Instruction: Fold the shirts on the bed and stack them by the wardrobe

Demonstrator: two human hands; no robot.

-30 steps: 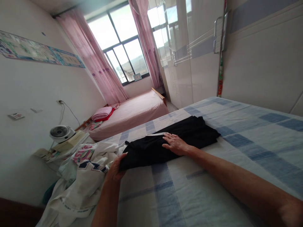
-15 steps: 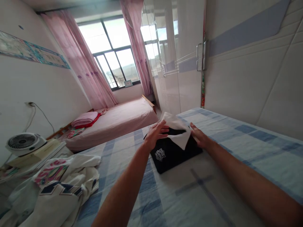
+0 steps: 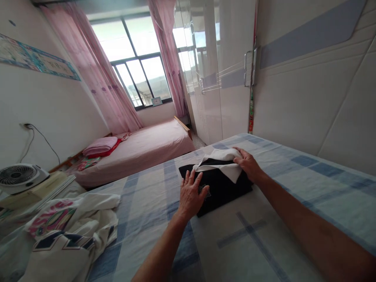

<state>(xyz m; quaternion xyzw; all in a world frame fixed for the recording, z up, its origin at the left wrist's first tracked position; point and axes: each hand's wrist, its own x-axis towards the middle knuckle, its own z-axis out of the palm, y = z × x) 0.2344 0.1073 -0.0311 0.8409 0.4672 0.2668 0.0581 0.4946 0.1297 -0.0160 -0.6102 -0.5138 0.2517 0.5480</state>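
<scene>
A folded black shirt [image 3: 225,194] with a white collar [image 3: 230,171] lies on the checked bed sheet [image 3: 152,219] in front of me. My left hand [image 3: 190,195] rests on the shirt's left side with its fingers spread, the fingertips close to the collar's left end. Part of a pale printed emblem shows beside the thumb; the rest is under the hand. At the collar's right end, my right hand [image 3: 249,165] pinches the white fabric between thumb and fingers.
A crumpled white printed garment [image 3: 73,231] lies at the bed's left. A fan [image 3: 22,176] sits on a box beside it. Beyond are a second bed [image 3: 147,145] with folded pink bedding [image 3: 100,145], a curtained window, and a wardrobe [image 3: 235,109] along the right.
My left hand has come down from the collar onto the black front, covering much of the emblem. The right hand has closed on the collar, which now lies lower and flatter.
</scene>
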